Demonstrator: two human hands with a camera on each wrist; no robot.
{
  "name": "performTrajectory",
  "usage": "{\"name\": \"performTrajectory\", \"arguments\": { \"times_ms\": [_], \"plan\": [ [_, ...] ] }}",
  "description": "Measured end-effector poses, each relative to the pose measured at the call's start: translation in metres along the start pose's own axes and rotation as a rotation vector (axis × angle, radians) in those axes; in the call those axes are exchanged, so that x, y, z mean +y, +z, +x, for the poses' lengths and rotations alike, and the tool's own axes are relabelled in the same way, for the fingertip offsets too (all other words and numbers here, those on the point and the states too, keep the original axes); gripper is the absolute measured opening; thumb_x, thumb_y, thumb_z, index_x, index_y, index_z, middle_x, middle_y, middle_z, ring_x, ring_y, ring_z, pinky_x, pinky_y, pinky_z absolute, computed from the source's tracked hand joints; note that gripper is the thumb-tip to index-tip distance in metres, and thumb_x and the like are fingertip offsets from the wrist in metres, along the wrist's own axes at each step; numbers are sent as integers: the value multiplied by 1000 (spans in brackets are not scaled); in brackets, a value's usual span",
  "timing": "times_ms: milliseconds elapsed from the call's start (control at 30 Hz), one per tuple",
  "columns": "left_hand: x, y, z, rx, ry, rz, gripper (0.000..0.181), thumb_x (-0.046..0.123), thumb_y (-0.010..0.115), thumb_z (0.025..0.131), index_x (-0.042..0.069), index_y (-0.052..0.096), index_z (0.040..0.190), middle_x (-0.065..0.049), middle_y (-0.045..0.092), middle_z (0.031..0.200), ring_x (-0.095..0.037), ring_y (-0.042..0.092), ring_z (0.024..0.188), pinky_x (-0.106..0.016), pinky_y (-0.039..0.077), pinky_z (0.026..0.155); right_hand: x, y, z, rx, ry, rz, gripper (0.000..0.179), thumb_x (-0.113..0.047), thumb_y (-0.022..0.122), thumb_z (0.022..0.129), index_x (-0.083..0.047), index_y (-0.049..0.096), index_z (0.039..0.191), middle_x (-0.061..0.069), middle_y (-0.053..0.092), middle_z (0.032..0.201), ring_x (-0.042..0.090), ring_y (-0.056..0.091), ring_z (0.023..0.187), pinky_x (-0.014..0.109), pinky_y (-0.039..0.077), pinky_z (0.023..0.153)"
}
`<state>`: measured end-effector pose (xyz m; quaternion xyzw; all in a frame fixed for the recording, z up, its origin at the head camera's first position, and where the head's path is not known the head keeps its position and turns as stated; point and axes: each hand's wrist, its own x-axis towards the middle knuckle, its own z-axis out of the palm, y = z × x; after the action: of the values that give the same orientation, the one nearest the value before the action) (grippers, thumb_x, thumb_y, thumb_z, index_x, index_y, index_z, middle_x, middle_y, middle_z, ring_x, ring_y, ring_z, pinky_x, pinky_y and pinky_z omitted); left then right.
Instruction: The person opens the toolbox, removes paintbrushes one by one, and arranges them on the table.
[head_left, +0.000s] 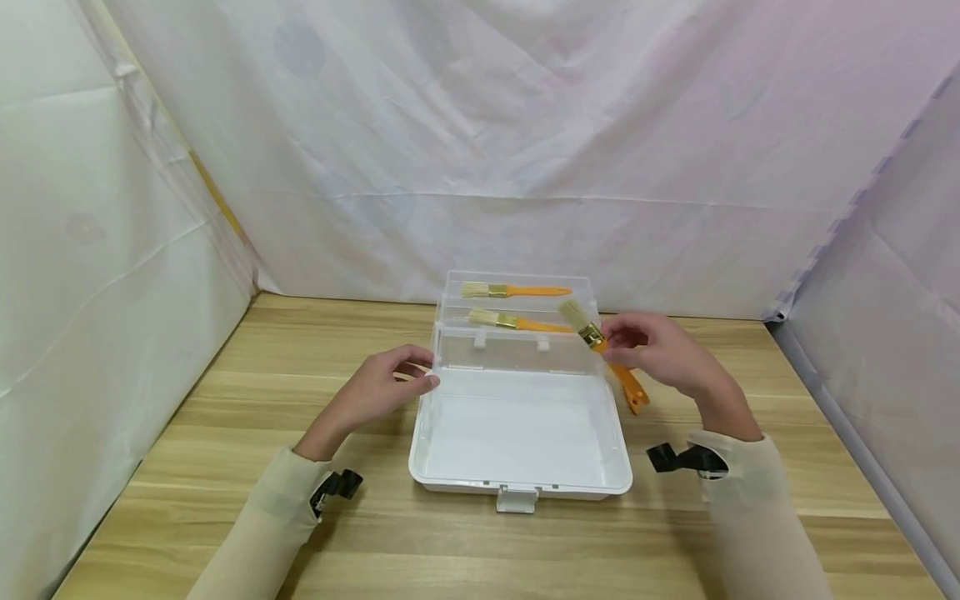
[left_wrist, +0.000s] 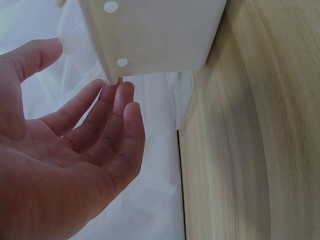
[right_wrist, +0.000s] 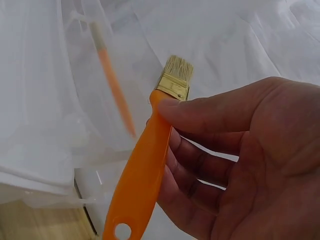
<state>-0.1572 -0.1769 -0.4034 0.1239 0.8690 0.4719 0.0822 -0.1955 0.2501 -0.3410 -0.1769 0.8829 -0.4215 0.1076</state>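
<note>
My right hand [head_left: 660, 350] pinches a paintbrush [right_wrist: 137, 170] with an orange handle, a brass-coloured ferrule and pale bristles, between thumb and fingers. It is tilted, bristles up, over the right rear of a white plastic box [head_left: 517, 433]. The box stands with its clear lid [head_left: 517, 354] raised. Two similar brushes lie level in the clear rear section, an upper brush [head_left: 517, 291] and a lower brush [head_left: 517, 322]. At the box's left rear corner is my left hand [head_left: 378, 387], thumb by the clear plastic and fingertips at the white corner, fingers loosely bent.
Another orange handle end [head_left: 635, 405] shows beside the box's right side, below the held brush. A white latch [head_left: 517, 500] hangs at the box's front. White cloth [head_left: 480, 150] hangs behind and at both sides of the wooden table [head_left: 465, 550].
</note>
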Motion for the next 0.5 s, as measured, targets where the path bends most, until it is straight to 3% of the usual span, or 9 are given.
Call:
{"name": "performTrajectory", "arguments": {
  "times_ms": [267,500],
  "plan": [
    [0,0,0,2,-5,-5,39,28,77,105,7,71,137,-8,74,127,-29,71,117,-49,59,96,13,-6,-5,17,49,37,28,-6,72,106,6,64,130,16,68,113,27,63,102,35,62,83],
    [0,0,0,2,-6,-2,39,28,77,105,7,71,137,-8,74,127,-29,71,117,-49,59,96,36,-11,-3,40,104,129,31,-2,70,106,11,58,132,18,64,117,23,64,101,34,63,85]
  ]
}}
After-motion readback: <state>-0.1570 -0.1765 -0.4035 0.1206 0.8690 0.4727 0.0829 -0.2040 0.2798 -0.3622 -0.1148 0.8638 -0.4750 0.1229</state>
